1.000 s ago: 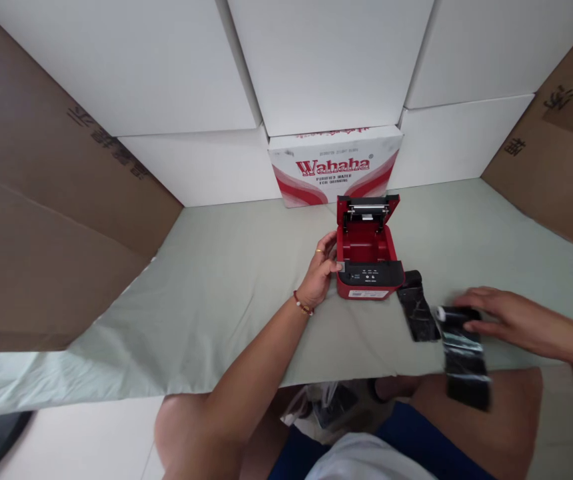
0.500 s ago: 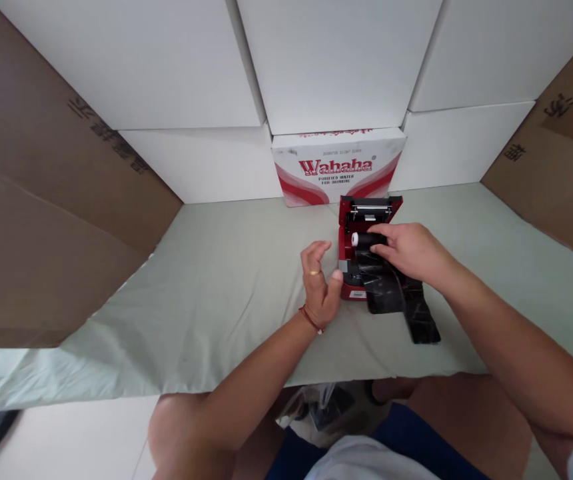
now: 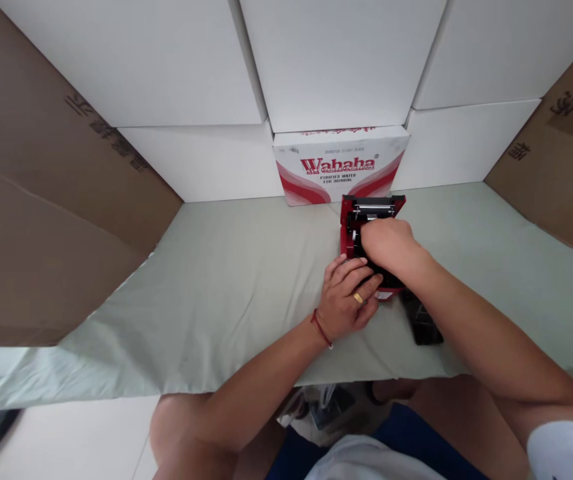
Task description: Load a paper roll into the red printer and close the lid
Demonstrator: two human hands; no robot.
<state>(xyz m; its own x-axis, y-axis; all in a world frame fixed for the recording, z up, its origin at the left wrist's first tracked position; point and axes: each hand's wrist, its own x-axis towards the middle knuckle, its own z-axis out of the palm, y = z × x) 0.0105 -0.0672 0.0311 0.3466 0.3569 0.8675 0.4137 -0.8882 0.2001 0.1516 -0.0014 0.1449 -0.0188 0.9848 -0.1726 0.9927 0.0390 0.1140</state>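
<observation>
A small red and black label printer (image 3: 399, 208) stands on the cloth with its lid raised. Inside it lies a black ribbon roll, its white core end (image 3: 355, 236) showing at the left. My right hand (image 3: 389, 243) reaches down into the printer over the roll, fingers curled and mostly hidden. Over the printer's front left edge, my left hand (image 3: 349, 297) grips with bent fingers; it covers part of the front. A strip of black film (image 3: 425, 323) trails from the printer onto the cloth, below my right forearm.
Behind the printer a white and red Wahaha water carton (image 3: 339, 167) leans against stacked white boxes (image 3: 201, 160). Brown cardboard panels (image 3: 56, 220) flank the table left and right. A pale green cloth (image 3: 226, 267) covers the table, its front edge close to my legs.
My left hand has moved right, from beside the printer onto its front. My right hand has pushed the ribbon roll deeper inside. The film flap at the front is no longer visible.
</observation>
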